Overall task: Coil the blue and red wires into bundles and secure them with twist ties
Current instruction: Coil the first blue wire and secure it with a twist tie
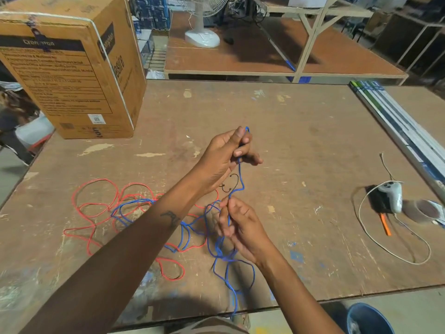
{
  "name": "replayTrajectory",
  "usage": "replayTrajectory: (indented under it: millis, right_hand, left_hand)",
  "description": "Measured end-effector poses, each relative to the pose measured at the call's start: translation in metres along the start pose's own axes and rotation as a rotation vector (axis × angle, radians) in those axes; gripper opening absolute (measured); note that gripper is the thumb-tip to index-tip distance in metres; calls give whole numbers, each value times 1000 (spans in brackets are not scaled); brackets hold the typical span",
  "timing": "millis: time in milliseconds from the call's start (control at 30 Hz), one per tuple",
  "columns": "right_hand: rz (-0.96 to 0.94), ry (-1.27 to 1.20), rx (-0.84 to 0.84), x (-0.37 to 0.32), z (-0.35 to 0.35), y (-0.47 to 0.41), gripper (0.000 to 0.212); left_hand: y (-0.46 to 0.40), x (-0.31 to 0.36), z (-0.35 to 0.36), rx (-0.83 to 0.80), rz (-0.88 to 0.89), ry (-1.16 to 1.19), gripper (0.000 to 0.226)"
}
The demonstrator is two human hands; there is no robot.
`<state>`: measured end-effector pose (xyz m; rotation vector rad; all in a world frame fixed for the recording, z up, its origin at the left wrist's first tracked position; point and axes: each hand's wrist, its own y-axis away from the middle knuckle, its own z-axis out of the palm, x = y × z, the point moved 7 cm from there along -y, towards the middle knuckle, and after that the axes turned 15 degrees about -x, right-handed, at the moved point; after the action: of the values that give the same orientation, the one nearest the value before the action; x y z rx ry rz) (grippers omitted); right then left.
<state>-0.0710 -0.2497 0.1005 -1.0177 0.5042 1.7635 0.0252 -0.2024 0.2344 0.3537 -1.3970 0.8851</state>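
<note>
A blue wire (241,179) runs taut between my two hands above the wooden table (301,145). My left hand (228,157) pinches its upper end, whose tip sticks out above the fingers. My right hand (238,225) grips the same wire lower down, nearer to me. The rest of the blue wire lies in loose loops below my hands and hangs over the front edge. A red wire (96,208) sprawls in tangled loops on the left, partly crossing the blue one. Two thin black twist ties (231,184) lie on the table between my hands.
A large cardboard box (72,75) stands at the back left. On the right lie a white cord (375,239), a grey-white handheld device (391,196), an orange-handled tool (385,224) and a tape roll (426,210). Long striped packs (397,126) line the right edge. A blue bucket (368,319) sits below.
</note>
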Motion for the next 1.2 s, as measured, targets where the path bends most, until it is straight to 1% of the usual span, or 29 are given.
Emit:
replayTrajectory:
  millis: [67, 100, 133, 167, 200, 267, 333, 400, 433, 467, 533, 600, 700, 767, 867, 933, 1000, 1067, 1133, 1200]
  right_hand:
    - [71, -281, -104, 9, 12, 7, 36]
    - [67, -375, -134, 8, 15, 9, 37]
    - [50, -441, -133, 3, 15, 10, 37]
    - [43, -462, -91, -2, 13, 10, 35]
    - [53, -411, -7, -7, 10, 11, 35]
    - [96, -142, 178, -17, -1, 17, 41]
    - [117, 263, 279, -28, -8, 24, 39]
    - [95, 756, 313, -43, -5, 31, 24]
    - [59, 961, 341, -50, -3, 35, 16]
    - [23, 1105, 379, -55, -2, 39, 10]
    - [19, 1244, 460, -61, -2, 44, 7]
    - [108, 1305, 475, -59, -1, 44, 15]
    - [242, 1331, 408, -51, 8, 40, 23]
    - [250, 1323, 447, -55, 11, 36, 31]
    - [256, 1228, 521, -63, 5, 31, 39]
    - [304, 1208, 521, -64, 2, 27, 41]
    - [366, 1132, 519, -59, -2, 26, 42]
    - [412, 973, 501, -51, -4, 29, 42]
    - [380, 768, 476, -46, -3, 30, 42]
    - [303, 541, 461, -46, 1, 31, 43]
  left_hand:
    - [-4, -1, -7, 23, 28, -176, 34]
    - [-3, -3, -10, 31, 22, -262, 34]
    - [-1, -7, -14, 35, 6, -344, 34]
    - [3, -10, -17, 40, -13, -428, 33]
    - [8, -13, -19, 52, -28, -523, 33]
    - [17, -19, -24, 73, -39, -659, 32]
    - [22, -22, -28, 91, -37, -704, 31]
    - [25, -23, -35, 115, -40, -711, 30]
    - [26, -24, -38, 124, -43, -716, 30]
    - [27, -25, -40, 131, -45, -729, 31]
    - [31, -28, -41, 139, -50, -766, 31]
    - [34, -32, -41, 153, -72, -763, 29]
    - [36, -42, -37, 123, -127, -691, 27]
    - [40, -51, -28, 68, -169, -534, 29]
    - [48, -58, -13, 16, -181, -272, 31]
    - [51, -61, -9, 10, -186, -208, 32]
    - [54, -64, -13, 14, -203, -264, 35]
    - [57, -66, -18, 12, -233, -421, 35]
    - [60, -67, -20, -21, -243, -611, 32]
    - [63, -68, -18, -84, -229, -807, 29]
